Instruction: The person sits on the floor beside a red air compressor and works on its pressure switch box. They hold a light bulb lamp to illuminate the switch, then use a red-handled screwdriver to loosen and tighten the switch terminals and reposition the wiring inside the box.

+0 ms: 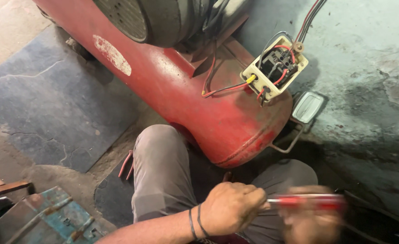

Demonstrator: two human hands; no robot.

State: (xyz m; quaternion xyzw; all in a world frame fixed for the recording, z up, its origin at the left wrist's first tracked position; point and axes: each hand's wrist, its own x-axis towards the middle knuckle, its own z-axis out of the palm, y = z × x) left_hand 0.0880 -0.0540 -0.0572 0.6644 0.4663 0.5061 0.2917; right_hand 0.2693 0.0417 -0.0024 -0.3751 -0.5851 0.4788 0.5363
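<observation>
My left hand [233, 208] is closed in a fist around one end of a red-handled screwdriver [305, 202] held level above my lap. My right hand [312, 221] is blurred and wraps the tool's other end from below. Beyond my knees lies a red cylindrical air tank [186, 95]. On its top sits an opened cream switch box [275, 68] with red, black and yellow wires showing. A dark motor housing [163, 18] is mounted on the tank above.
A grey cover piece [307, 106] leans by the tank's end against the stained wall [371, 68]. A blue metal toolbox [50, 217] stands at lower left. Loose red wire [126, 163] lies on the dark floor mat [50, 99].
</observation>
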